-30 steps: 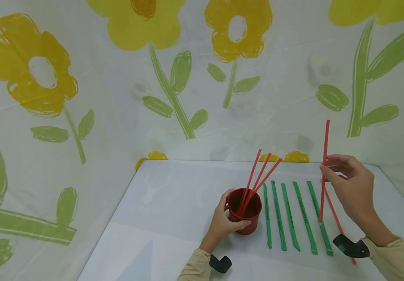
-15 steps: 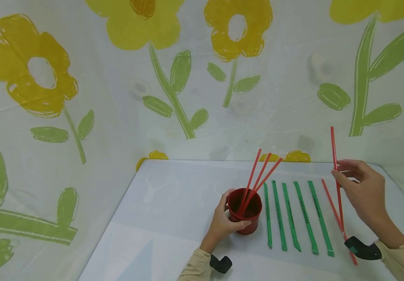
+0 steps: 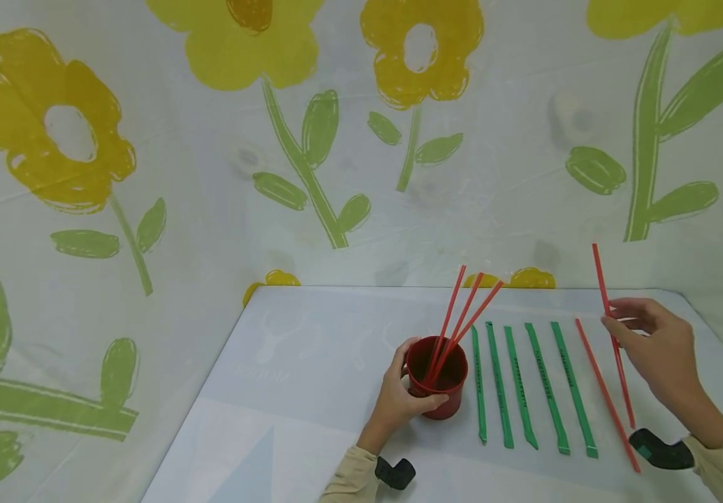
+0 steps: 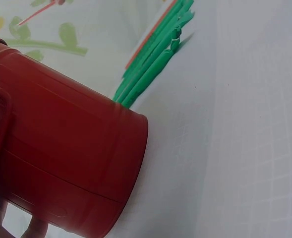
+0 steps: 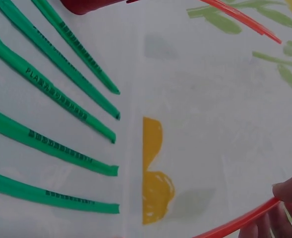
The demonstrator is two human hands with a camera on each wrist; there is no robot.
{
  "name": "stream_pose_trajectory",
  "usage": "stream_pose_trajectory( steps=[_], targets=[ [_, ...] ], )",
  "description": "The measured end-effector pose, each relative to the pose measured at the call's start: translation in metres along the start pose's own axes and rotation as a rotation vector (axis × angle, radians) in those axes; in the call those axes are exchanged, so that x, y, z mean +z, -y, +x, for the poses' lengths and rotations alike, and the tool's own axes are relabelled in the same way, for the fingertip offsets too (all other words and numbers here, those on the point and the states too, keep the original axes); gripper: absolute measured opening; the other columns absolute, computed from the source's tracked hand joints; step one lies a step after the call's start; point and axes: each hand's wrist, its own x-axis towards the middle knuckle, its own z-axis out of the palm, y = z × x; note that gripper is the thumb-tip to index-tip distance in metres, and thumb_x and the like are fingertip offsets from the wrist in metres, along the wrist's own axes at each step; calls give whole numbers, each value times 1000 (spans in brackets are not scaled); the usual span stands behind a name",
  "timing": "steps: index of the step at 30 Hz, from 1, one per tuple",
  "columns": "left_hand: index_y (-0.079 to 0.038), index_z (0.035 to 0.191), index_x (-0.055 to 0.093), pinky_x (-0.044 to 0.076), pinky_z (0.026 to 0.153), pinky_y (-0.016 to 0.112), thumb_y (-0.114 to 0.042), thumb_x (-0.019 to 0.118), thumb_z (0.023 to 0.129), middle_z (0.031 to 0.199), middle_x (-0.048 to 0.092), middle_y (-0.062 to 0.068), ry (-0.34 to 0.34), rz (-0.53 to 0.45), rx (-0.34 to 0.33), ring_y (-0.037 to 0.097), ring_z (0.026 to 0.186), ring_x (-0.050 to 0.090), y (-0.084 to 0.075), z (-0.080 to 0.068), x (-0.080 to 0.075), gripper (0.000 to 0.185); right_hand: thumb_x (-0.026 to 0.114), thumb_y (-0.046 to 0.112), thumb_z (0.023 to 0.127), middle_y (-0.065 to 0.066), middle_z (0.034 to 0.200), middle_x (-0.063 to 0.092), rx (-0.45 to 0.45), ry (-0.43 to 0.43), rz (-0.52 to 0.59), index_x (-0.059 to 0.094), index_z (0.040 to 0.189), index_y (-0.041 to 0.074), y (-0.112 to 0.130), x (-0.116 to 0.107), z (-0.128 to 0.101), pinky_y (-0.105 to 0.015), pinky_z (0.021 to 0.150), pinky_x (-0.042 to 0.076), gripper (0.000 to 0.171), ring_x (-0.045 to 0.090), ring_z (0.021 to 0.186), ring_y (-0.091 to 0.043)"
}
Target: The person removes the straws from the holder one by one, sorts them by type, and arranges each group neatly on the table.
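Note:
My left hand (image 3: 416, 381) grips a red cup (image 3: 443, 391) by its side and handle; the left wrist view shows the cup (image 4: 61, 163) close up with fingers (image 4: 31, 229) beneath it. Three red straws (image 3: 462, 314) lean in the cup. My right hand (image 3: 611, 314) pinches another red straw (image 3: 601, 279), held steeply with its lower end near the table; the right wrist view shows that straw (image 5: 235, 225) under a fingertip (image 5: 289, 191). One red straw (image 3: 606, 395) lies flat just left of it.
Several green wrapped straws (image 3: 524, 384) lie side by side between the cup and the flat red straw, also in the right wrist view (image 5: 51, 89). The white table (image 3: 311, 391) stands against flower-printed cloth walls (image 3: 210, 175).
My right hand has carried its red straw rightward and lower, from over the rightmost green strip to beyond the flat red straw. The left hand and cup stay still.

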Motion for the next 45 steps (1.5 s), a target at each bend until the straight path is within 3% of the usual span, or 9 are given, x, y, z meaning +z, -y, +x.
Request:
stream_pose_trajectory(
  steps=[5,19,24,27,29,45],
  targets=[
    [-2,142,31,42,95,53,-15,77,75,135,48,15,10,-10,-3,34,123,43,-1,1,0,82,60,28,92,-21,112,56,30,51,-33,53,122,-2,-8,-1,2,-8,54,44,44,42,76,9],
    [-2,142,31,45,92,52,-15,77,74,134,48,16,-8,-2,14,35,121,44,-1,1,1,82,60,27,93,-28,113,54,100,154,-57,50,124,-6,-33,-2,8,-14,52,47,47,46,66,11],
    [-2,142,30,45,93,52,-16,76,75,135,47,15,15,-14,-5,34,123,43,0,1,0,83,59,26,93,-31,113,53,129,192,-88,48,124,-10,-46,-2,11,-16,52,48,49,59,77,-18],
    [-2,142,30,46,92,51,-15,76,75,135,46,16,20,-20,-1,36,122,43,0,1,-1,83,60,24,93,-33,112,52,139,215,-107,47,123,-12,-54,-2,12,-18,51,48,49,58,85,-37],
    [-2,143,29,47,91,49,-15,76,75,136,46,16,20,-27,-1,36,122,43,1,1,-1,83,60,21,93,-34,110,53,133,221,-119,47,122,-13,-59,-1,13,-20,51,49,47,59,85,-39],
    [-3,143,31,46,91,53,-17,77,75,136,47,16,0,-18,0,37,123,43,0,-1,0,83,61,12,88,-33,93,58,161,368,-158,47,113,-18,-104,13,24,-35,54,52,41,59,69,-25]
  ],
)
